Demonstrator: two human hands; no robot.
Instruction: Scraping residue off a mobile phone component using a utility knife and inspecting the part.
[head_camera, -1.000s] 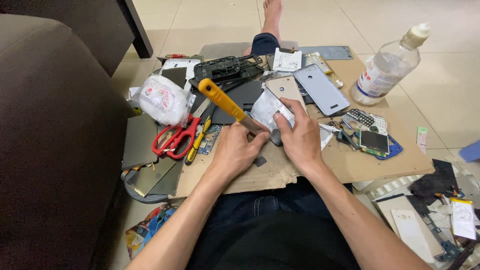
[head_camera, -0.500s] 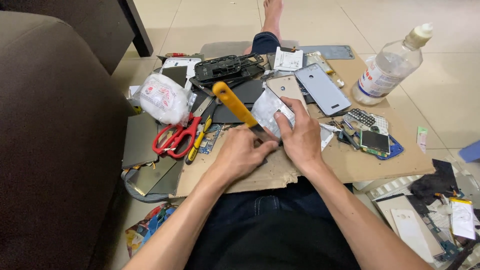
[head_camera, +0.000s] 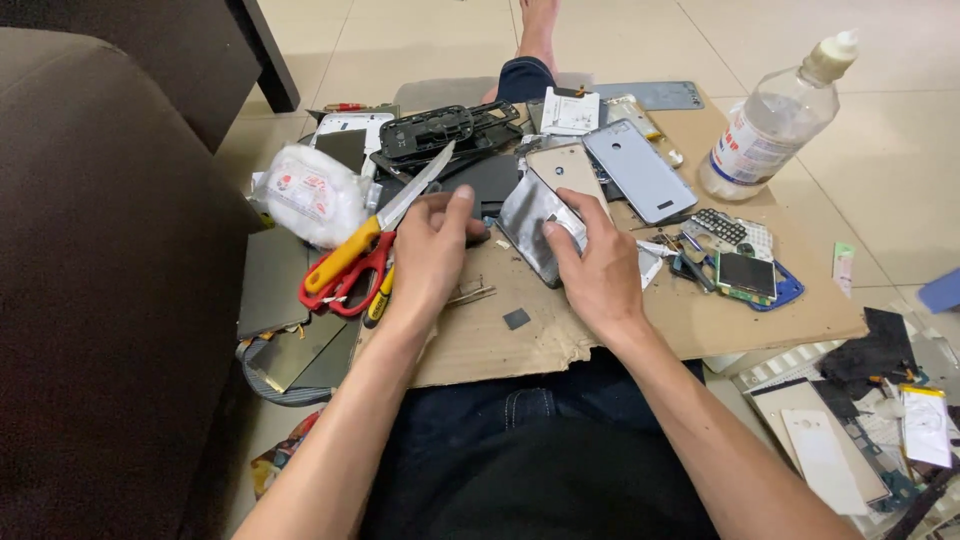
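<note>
The silvery panel (head_camera: 535, 225) under the right hand (head_camera: 595, 275) looks like thin metal or foil-backed sheet — shiny, with soft creased reflections. The knife (head_camera: 375, 228) beside the left hand (head_camera: 425, 255) has a bright steel blade and a smooth yellow plastic handle; the scissors (head_camera: 345, 283) have glossy red plastic loops. The cardboard sheet (head_camera: 700, 320) beneath is matt brown, rough and torn at its edge. The grey phone back (head_camera: 640, 172) is satin-smooth — plastic or metal, hard to tell. The bottle (head_camera: 765, 130) is clear, glossy plastic. The wad (head_camera: 310, 192) is crinkled translucent plastic wrap. The couch (head_camera: 100, 300) is matt brown cloth; the floor (head_camera: 900, 130) is glossy pale tile.
</note>
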